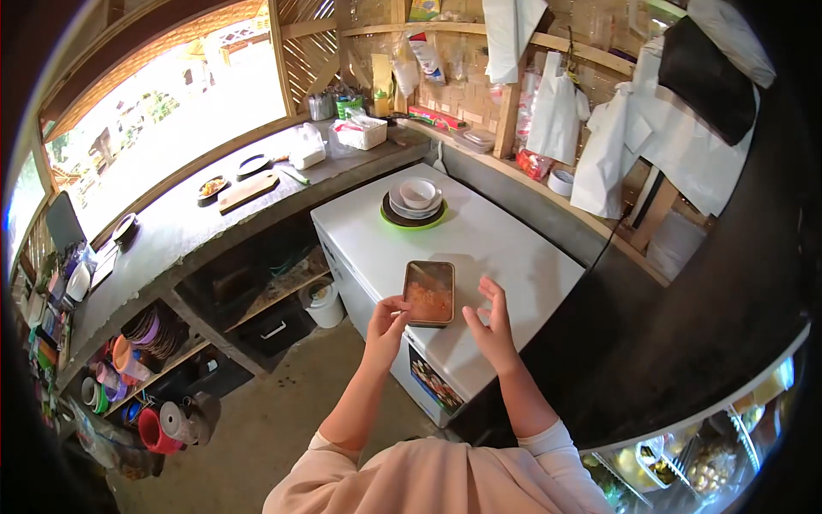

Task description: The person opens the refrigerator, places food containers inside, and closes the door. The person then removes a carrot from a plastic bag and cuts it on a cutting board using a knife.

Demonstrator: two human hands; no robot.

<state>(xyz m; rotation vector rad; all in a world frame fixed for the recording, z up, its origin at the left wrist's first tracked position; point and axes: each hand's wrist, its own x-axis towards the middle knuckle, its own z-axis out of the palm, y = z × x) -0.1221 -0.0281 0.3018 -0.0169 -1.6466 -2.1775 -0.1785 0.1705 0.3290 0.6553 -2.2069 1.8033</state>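
Observation:
A rectangular container [430, 295] with reddish-orange food inside stands on the white lid of a chest freezer [522, 257]. What looks like a spoon handle [419, 272] leans in its far left corner. My left hand [390, 321] is at the container's left side, its fingers closed at the rim. To the right, my right hand [491, 324] is held apart from the container, fingers spread and holding nothing. Farther back on the freezer, stacked bowls [418, 195] rest on a dark plate with a green rim [413, 223].
A concrete counter [193, 244] runs along the left, bearing a cutting board [248, 194], a bowl of food [211, 188] and a white basket [361, 133]. Plastic bags [555, 111] hang on the woven wall. A white bucket [324, 304] stands on the floor by the freezer.

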